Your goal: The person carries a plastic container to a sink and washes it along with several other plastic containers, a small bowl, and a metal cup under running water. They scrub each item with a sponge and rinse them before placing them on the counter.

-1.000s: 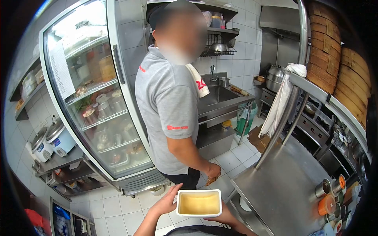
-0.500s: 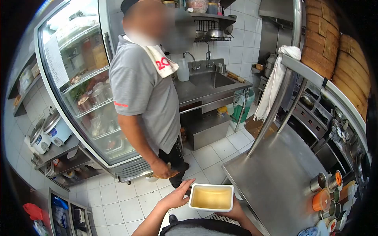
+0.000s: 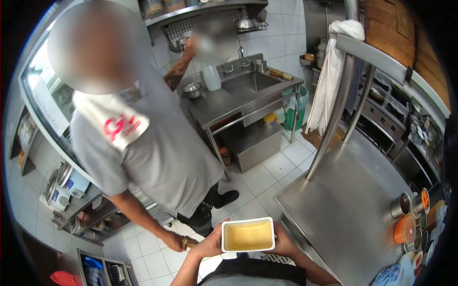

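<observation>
A white rectangular plastic tub (image 3: 248, 235) with a yellowish inside is held in front of my body, its open top facing me. My left hand (image 3: 212, 244) grips its left side, fingers mostly hidden behind the wall. On the opposite side, my right hand (image 3: 285, 245) is wrapped round the tub, its fingertips out of sight underneath. Just left of my left hand is a co-worker's lowered hand (image 3: 176, 242), closed on a small brownish thing.
The co-worker (image 3: 157, 152) in a grey shirt stands close at front left, one arm raised toward the rack. A steel table (image 3: 343, 200) on my right carries several small containers (image 3: 404, 231). Behind are a sink counter (image 3: 248, 93) and a hanging white cloth (image 3: 327, 86).
My left hand, stretched out beside the tub before, now grips its left side. The co-worker has come closer and turned toward me, raising one arm. The fridge is now mostly hidden behind them.
</observation>
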Action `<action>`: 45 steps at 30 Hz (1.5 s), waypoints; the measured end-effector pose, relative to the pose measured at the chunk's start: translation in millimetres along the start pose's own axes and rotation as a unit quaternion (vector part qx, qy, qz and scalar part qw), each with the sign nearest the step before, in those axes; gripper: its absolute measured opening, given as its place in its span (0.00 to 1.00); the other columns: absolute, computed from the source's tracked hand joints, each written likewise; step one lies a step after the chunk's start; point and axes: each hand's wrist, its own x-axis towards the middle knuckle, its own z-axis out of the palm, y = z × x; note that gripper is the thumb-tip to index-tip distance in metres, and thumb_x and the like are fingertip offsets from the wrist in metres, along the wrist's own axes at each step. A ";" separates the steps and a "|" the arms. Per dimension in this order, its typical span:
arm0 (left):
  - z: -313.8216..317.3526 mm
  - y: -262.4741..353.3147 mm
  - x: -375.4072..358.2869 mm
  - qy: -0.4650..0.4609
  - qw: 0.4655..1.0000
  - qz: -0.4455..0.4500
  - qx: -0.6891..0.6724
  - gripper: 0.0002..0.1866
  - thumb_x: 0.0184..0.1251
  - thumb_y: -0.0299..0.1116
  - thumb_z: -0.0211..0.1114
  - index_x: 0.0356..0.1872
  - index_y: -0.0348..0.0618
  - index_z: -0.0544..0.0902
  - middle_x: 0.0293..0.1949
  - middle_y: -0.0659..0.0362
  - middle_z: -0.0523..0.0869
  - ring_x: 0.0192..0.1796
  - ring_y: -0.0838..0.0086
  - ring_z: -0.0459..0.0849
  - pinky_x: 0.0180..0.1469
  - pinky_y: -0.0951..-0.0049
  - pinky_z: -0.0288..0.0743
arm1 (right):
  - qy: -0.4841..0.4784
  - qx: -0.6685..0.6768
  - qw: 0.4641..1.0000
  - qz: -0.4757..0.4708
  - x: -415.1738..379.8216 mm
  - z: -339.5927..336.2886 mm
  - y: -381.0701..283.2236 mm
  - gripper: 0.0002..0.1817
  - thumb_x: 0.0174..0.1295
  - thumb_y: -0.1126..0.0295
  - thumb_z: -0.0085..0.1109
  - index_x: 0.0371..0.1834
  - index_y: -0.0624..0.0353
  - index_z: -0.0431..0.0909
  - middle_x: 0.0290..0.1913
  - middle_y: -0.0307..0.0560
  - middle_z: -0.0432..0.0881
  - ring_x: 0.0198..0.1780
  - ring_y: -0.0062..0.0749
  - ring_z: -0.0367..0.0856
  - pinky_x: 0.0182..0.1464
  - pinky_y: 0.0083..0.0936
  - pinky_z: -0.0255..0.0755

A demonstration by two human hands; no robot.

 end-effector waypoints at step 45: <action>-264.8 -228.4 658.4 0.224 0.970 0.076 0.057 0.36 0.47 0.22 0.61 0.62 0.43 0.60 0.59 0.45 0.62 0.63 0.54 0.63 0.62 0.65 0.60 | 0.464 -0.125 0.849 0.218 307.7 -167.9 60.3 0.31 0.35 0.69 0.75 0.48 0.60 0.74 0.45 0.44 0.80 0.46 0.31 0.78 0.50 0.28 0.71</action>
